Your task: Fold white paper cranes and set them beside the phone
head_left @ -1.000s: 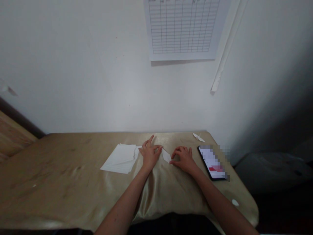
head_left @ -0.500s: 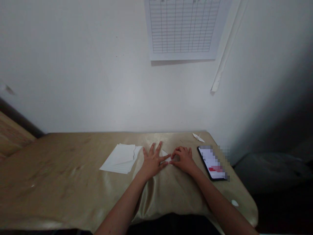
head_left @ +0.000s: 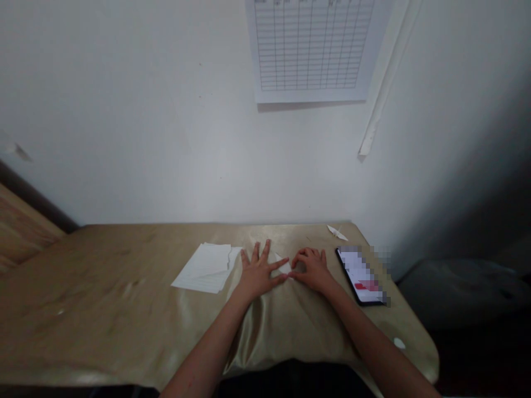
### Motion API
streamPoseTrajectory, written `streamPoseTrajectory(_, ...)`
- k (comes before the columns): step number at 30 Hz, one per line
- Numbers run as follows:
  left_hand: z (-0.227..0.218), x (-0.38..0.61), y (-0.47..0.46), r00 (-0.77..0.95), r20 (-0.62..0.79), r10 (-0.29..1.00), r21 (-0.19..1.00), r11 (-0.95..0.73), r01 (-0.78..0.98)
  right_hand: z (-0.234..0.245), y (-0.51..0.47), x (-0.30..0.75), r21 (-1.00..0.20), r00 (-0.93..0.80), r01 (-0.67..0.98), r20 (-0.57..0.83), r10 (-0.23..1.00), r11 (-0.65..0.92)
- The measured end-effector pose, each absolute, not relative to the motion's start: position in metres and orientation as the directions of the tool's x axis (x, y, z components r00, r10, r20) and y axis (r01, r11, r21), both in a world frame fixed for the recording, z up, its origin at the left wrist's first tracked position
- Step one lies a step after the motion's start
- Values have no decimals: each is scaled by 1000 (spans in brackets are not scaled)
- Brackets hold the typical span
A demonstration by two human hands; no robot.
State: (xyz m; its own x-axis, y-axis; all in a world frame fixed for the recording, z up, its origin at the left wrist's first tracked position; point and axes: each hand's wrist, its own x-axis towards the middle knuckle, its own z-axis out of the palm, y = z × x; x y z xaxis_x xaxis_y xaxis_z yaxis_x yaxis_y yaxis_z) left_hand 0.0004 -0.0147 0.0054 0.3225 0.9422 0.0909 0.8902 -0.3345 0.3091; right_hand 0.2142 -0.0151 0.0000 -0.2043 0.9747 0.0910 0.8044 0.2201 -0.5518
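Observation:
A small piece of folded white paper [head_left: 284, 267] lies on the gold-coloured cover between my two hands, partly hidden by fingers. My left hand [head_left: 258, 273] rests flat on its left side, fingers spread, with the index finger and thumb touching the paper. From the right, my right hand [head_left: 312, 269] reaches in with curled fingers, thumb tip on the paper's lower edge near the left thumb. Whether its fingers pinch the paper is too small to make out.
A stack of white paper sheets [head_left: 203, 271] lies to the left. On the right are a phone [head_left: 360, 276] with a lit screen, a folded paper crane [head_left: 337, 232] behind it and a small white scrap [head_left: 399, 343]. The table [head_left: 124, 309] meets a wall with a printed chart [head_left: 311, 55].
My left index finger and thumb have shifted slightly on the paper, and a bit more of it shows. My right hand stays nearly in place. The view has moved very little.

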Motion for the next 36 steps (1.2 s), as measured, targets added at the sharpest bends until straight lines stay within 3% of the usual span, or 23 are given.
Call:
streamPoseTrajectory(8,3,-1,-11,291,126,948,288,-316,904,0,-14,214,-543,-207,813,63,976,208)
streamPoseTrajectory(19,2,-3,1,225,107,968,114,-237,965,1,-16,214,-521,-206,828,61,977,207)
streamPoseTrajectory(29,-5,-2,2,173,175,969,77,-188,979,2,-17,214,-531,-208,817,92,974,225)
streamPoseTrajectory(36,-3,-2,-10,384,203,901,117,-411,904,-1,-17,213,-545,-197,807,117,973,229)
